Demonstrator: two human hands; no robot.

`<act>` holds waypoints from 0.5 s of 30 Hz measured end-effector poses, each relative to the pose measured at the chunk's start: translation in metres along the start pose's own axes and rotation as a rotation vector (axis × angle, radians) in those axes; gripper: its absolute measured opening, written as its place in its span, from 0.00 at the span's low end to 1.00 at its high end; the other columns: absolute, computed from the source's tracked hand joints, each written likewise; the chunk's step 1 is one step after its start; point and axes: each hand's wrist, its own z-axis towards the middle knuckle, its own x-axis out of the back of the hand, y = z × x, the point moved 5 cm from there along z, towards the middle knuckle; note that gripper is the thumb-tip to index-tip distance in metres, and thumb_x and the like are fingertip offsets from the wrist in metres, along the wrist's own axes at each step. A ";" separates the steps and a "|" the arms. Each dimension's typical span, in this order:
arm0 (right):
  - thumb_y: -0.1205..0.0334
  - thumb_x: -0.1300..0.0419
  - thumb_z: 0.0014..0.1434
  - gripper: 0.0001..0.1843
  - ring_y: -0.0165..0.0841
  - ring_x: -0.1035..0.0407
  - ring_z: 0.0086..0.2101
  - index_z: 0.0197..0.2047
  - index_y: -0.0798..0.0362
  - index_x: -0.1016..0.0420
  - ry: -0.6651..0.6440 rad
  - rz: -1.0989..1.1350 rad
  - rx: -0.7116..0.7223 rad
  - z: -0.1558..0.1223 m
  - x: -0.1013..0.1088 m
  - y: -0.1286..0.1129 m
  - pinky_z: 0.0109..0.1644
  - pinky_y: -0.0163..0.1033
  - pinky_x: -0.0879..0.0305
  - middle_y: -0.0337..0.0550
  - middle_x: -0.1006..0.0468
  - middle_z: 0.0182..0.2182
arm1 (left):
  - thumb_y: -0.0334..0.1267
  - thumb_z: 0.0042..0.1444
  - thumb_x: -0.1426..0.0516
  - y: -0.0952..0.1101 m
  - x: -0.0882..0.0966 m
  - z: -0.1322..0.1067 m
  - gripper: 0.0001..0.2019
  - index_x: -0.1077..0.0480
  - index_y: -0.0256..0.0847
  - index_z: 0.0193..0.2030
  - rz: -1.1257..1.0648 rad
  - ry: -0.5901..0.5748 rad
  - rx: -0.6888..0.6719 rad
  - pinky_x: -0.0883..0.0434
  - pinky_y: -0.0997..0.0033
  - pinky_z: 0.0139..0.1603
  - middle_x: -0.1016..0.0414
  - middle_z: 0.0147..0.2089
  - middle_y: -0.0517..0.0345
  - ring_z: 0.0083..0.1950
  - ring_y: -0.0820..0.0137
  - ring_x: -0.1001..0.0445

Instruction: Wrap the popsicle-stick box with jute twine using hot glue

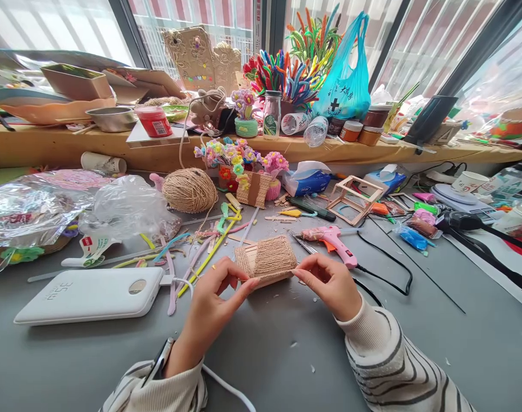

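Note:
Between my hands, in the middle of the grey desk, is a small box-shaped craft piece point(275, 256) of pale wooden sticks, mostly wound with brown jute twine. Bare sticks show on part of its upper side. My left hand point(220, 297) pinches its near left corner between thumb and fingers. At the near right corner my right hand point(329, 283) pinches in the same way. Whether a loose strand of twine lies between the fingertips along the front edge, I cannot make out. Just behind my right hand lies a pink hot glue gun point(331, 240) with a black cord.
A white power bank point(89, 294) with a plugged-in cable lies left. Behind it are pipe cleaners point(213, 254), a ball of twine point(190, 190) and clear plastic wrapping point(127, 206). An open stick frame point(355, 199) stands back right. Jars and craft supplies crowd the window ledge point(149, 150).

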 end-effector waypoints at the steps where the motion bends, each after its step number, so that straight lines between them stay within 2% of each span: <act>1: 0.51 0.40 0.51 0.14 0.28 0.36 0.22 0.28 0.54 0.28 0.004 -0.002 0.003 0.000 -0.001 0.000 0.25 0.34 0.39 0.41 0.27 0.22 | 0.41 0.49 0.43 0.000 0.000 0.000 0.09 0.35 0.39 0.26 0.004 0.005 0.001 0.38 0.76 0.26 0.35 0.25 0.63 0.25 0.77 0.38; 10: 0.57 0.41 0.52 0.09 0.25 0.43 0.18 0.27 0.54 0.28 0.031 -0.081 0.116 -0.003 0.000 -0.010 0.22 0.33 0.45 0.39 0.27 0.22 | 0.39 0.52 0.44 -0.002 -0.002 -0.002 0.08 0.38 0.40 0.26 0.013 -0.007 -0.042 0.37 0.76 0.26 0.38 0.25 0.63 0.25 0.76 0.38; 15: 0.60 0.41 0.53 0.07 0.24 0.46 0.18 0.27 0.54 0.28 0.089 -0.140 0.160 -0.003 0.001 -0.012 0.21 0.33 0.47 0.37 0.29 0.20 | 0.38 0.52 0.45 0.000 -0.002 -0.002 0.08 0.39 0.41 0.26 -0.002 -0.014 -0.050 0.36 0.76 0.26 0.38 0.25 0.64 0.26 0.76 0.37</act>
